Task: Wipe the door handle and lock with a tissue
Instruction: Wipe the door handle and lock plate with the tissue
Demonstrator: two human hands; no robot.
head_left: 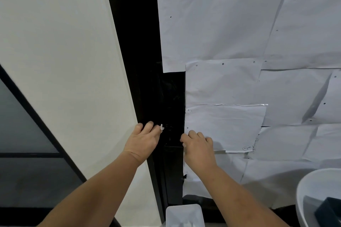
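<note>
Both hands are up at the black door edge. The left hand (143, 139) has a small scrap of white tissue (161, 128) pinched at its fingertips, so that grip is clamped on the tissue, right against the dark panel where the lock (168, 129) seems to sit; it is too dark there to make out its shape. The right hand (198, 145) has its fingers curled at the edge of the door, just above the black handle (173, 171), which runs down below both hands. Whether that grip holds anything I cannot tell.

The wad looks very small, so I would open it out a little to cover more of the surface. Press flat and work in short strokes over the lock first, then slide down the handle, wrapping the tissue round it so the back gets wiped too. The right hand can steady the door so it does not swing. Keep clear of the taped paper (221, 125) beside it, which looks easy to tear.
</note>
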